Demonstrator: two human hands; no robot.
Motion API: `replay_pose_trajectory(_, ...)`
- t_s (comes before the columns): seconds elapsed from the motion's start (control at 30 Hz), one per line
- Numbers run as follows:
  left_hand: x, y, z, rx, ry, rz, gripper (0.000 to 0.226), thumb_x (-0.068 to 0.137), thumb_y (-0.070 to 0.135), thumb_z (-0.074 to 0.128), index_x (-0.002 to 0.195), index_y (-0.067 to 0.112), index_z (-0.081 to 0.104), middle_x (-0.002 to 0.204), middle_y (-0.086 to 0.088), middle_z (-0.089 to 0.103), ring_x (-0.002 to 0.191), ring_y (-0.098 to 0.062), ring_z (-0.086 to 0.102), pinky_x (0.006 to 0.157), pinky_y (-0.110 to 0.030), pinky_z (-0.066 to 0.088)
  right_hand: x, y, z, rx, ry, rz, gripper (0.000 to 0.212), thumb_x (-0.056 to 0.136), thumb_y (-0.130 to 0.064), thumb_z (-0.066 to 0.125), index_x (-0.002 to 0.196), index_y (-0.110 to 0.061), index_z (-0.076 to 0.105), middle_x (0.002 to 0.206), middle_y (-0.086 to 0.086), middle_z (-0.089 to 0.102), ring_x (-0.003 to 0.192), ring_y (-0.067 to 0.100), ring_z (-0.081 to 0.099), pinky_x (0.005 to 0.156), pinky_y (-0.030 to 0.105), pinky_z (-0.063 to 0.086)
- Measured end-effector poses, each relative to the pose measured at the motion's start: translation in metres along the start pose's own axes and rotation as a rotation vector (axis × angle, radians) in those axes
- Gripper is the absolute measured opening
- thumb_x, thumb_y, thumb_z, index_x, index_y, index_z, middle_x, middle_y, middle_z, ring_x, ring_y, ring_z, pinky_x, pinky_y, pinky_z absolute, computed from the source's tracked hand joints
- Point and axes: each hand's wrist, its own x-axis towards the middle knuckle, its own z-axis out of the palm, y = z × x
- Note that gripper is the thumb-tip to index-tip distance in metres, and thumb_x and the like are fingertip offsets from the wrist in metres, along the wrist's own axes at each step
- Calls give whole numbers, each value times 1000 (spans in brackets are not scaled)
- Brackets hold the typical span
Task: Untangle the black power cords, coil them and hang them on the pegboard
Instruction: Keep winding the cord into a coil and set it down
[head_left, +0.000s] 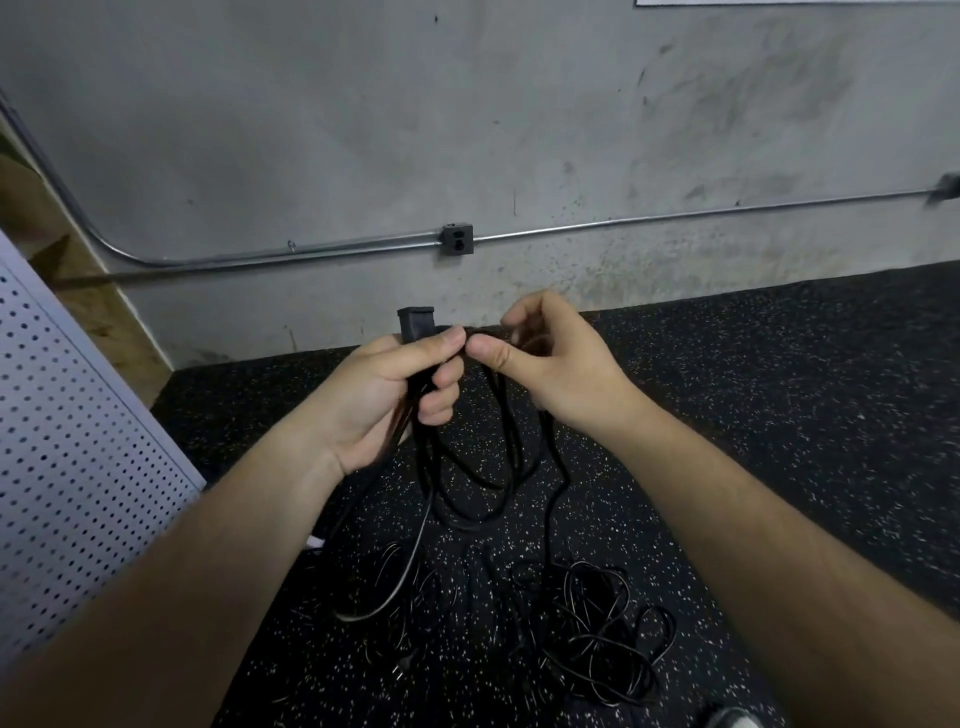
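My left hand (400, 384) grips a black power cord (470, 499) just below its square plug end (415, 322), which sticks up above my fingers. Several loops of that cord hang down between my hands. My right hand (550, 364) is close beside the left, its fingers curled round a strand of the same cord. A tangled pile of black cords (587, 634) lies on the speckled floor below. The white pegboard (78, 441) leans at the left edge of the view.
A grey concrete wall with a metal conduit (675, 214) and an outlet box (457, 240) stands ahead. Black speckled rubber flooring (779, 395) stretches to the right. Part of a shoe (732, 719) shows at the bottom right.
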Motion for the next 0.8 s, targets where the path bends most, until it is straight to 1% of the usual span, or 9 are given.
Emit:
replay_pose_trajectory(0.13,0,2,-3,106,104,-2,18,89,27,65,91,10,70,71,-2,65,57,-13,59,50,-21,41,1,-2,3,-52,-68,-14,35,90,-43,73,83,-10,62,57,-12,52,50,4,44,51,24,37)
replay_pose_trajectory(0.23,2,-1,-7,176,145,-28,22,96,25,62,105,7,72,90,-10,77,79,-22,76,60,-23,54,1,-9,2,-63,-65,14,28,91,-38,75,78,-13,71,52,-14,53,48,0,44,53,21,36)
replay_pose_trajectory(0.3,3,-4,-10,218,182,-30,25,102,22,59,115,4,70,102,-17,77,95,-30,76,75,-34,61,2,-13,-3,-113,-35,53,29,87,-38,79,72,-15,70,49,-12,51,44,3,41,49,22,35)
replay_pose_trajectory(0.37,6,-5,-16,263,256,-6,29,103,22,59,119,-1,66,105,-20,76,99,-30,75,89,-45,60,3,-16,-7,-178,-1,90,31,85,-36,80,67,-15,65,48,-9,50,41,6,40,47,23,34)
replay_pose_trajectory(0.4,7,-5,-19,281,286,8,30,103,22,58,122,-1,64,104,-18,77,99,-28,75,91,-45,59,3,-17,-9,-201,23,100,32,85,-34,79,65,-16,62,48,-8,50,41,8,40,48,25,35)
replay_pose_trajectory(0.5,9,-4,-22,288,317,21,30,106,20,55,127,-1,59,104,-14,78,100,-27,76,89,-41,58,4,-14,-13,-244,132,106,33,85,-31,75,63,-17,56,48,-7,48,44,12,42,51,30,39)
replay_pose_trajectory(0.6,7,-5,-21,275,343,20,26,106,21,54,120,0,59,101,-15,78,96,-30,76,86,-43,60,5,-10,-15,-257,202,98,33,86,-31,73,63,-17,55,44,-10,47,45,11,43,52,29,40)
replay_pose_trajectory(0.7,6,-7,-17,301,384,31,21,105,24,57,112,5,61,92,-14,78,91,-31,77,83,-43,61,5,-10,-11,-221,160,71,33,88,-34,75,65,-14,62,46,-10,50,43,7,43,51,28,40)
replay_pose_trajectory(0.8,7,-12,-14,304,358,30,21,103,24,59,116,7,63,90,-12,78,92,-34,76,84,-43,61,5,-12,-6,-216,66,49,32,92,-40,72,76,-13,69,52,-7,55,46,7,46,52,28,41)
